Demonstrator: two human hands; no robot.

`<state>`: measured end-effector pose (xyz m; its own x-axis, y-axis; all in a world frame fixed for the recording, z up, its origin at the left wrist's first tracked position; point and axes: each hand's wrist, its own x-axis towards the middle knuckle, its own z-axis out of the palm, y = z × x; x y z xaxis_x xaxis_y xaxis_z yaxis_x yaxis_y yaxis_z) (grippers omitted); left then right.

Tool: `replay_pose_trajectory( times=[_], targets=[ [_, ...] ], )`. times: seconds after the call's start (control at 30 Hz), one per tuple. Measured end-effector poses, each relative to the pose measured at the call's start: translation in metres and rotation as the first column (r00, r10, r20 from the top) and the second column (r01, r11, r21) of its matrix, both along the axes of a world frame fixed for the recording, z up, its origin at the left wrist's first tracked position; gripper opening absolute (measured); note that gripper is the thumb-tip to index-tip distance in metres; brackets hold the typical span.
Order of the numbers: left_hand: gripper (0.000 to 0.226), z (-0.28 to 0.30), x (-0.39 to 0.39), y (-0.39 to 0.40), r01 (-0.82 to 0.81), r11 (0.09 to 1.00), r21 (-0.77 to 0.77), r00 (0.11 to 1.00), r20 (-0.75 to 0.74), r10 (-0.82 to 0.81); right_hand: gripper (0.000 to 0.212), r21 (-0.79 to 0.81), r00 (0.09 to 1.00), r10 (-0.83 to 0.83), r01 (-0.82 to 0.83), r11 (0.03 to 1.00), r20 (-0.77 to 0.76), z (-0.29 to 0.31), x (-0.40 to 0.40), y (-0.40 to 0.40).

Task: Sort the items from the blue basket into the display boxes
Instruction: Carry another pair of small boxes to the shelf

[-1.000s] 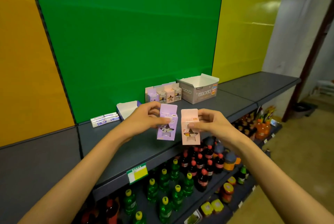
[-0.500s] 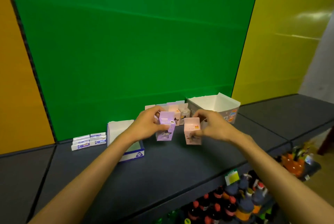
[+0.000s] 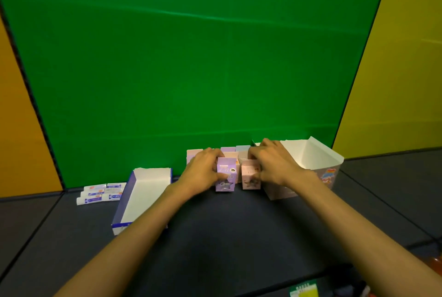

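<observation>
Two upright cartons meet the back row: left hand (image 3: 203, 172) grips the purple box (image 3: 225, 174), right hand (image 3: 270, 165) pinches the pink box (image 3: 249, 174), both just in front of it.

Two hands reach over the shelf (image 3: 239, 237). One purple carton (image 3: 226, 174) and one pink carton (image 3: 250, 174) stand in front. Two open display boxes sit on it, one blue-edged (image 3: 143, 191), one white (image 3: 308, 165). Small tubes (image 3: 100, 193) number about six.
</observation>
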<state>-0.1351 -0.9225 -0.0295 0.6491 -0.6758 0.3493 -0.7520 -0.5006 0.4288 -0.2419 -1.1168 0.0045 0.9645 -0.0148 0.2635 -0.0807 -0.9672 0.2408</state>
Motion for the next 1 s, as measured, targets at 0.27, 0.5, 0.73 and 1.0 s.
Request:
replay_pose_trajectory(
  times=[0.27,0.5,0.73,1.0],
  targets=[
    [0.052,-0.006,-0.004,-0.025,-0.123,0.988,0.097,0.985,0.132,0.109,0.046,-0.071,0.996,0.079,-0.081,0.994,-0.028,-0.009,0.022,-0.021],
    [0.058,-0.015,-0.007,-0.035,-0.202,0.964,0.173,0.946,0.288,0.146,0.057,-0.103,0.995,0.09,-0.094,0.99,-0.038,-0.01,0.027,-0.027],
    [0.069,-0.019,-0.013,-0.032,-0.299,0.938,0.179,0.909,0.351,0.223,0.054,0.047,0.987,0.156,-0.157,0.986,0.028,-0.008,0.02,-0.027],
    [0.051,0.007,-0.03,0.026,-0.407,0.909,0.092,0.874,0.328,0.358,0.036,0.304,0.925,0.346,-0.379,0.874,0.158,-0.012,0.02,0.023]
  ],
)
